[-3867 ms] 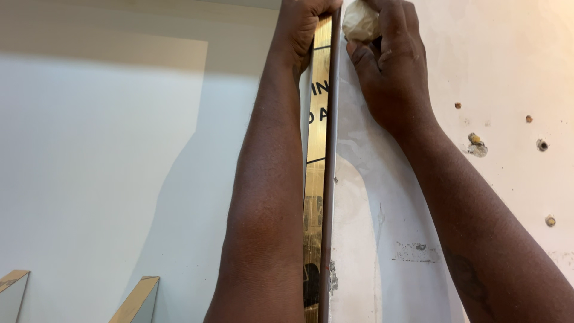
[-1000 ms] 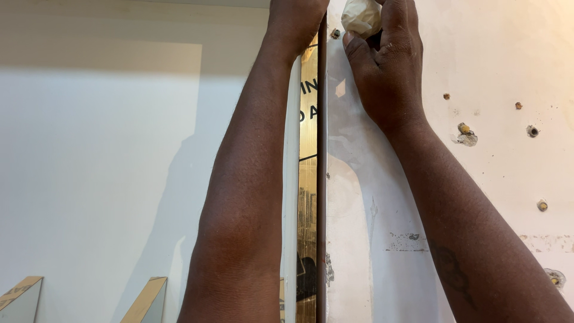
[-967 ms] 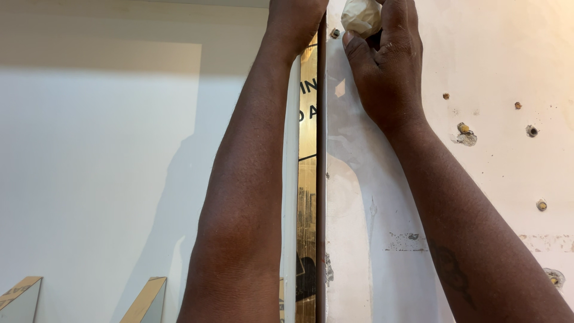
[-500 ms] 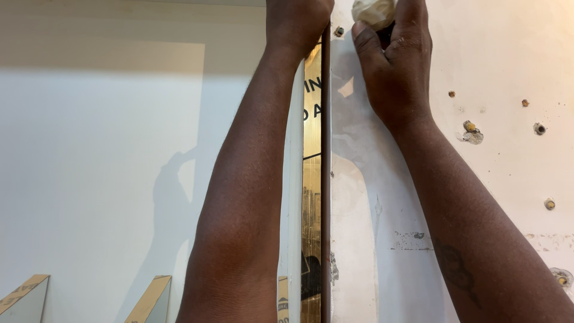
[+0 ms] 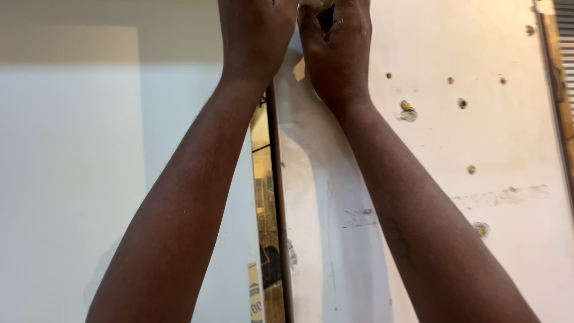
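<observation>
Both hands crowd the upright panel edge.

We saw a pale crumpled wad pinched at the right hand's fingertips, mostly cut off by the top edge. A thin dark upright strip ran straight down from under the left hand, between both forearms.

Head view — close, facing wall
</observation>
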